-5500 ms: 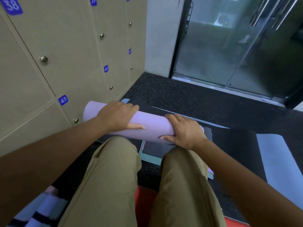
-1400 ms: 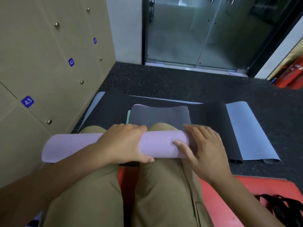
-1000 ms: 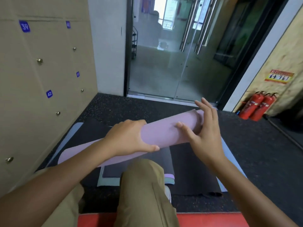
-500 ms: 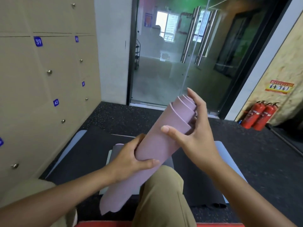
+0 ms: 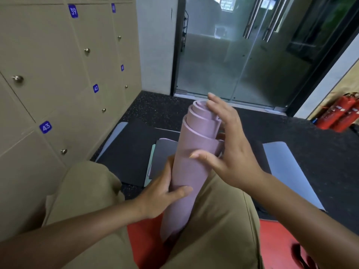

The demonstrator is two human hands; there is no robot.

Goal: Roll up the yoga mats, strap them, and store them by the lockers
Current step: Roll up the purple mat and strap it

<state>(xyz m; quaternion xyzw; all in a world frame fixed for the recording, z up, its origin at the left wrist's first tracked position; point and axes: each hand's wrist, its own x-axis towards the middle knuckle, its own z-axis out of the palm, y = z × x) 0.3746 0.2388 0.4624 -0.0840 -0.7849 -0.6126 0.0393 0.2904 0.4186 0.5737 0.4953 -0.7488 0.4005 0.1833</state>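
The left hand wraps the lower middle of the rolled lilac foam yoga mat, thumb across its front, gripping it. The right hand lies against the roll's right side near the top, fingers spread and nearly straight, thumb touching the front. The roll stands almost upright between the khaki-clad knees, its stepped spiral end uppermost; its foot is hidden between the legs over a red floor pad. Beyond, flat dark and pale mats lie on the black speckled floor, partly covered by the roll. Beige numbered lockers line the left
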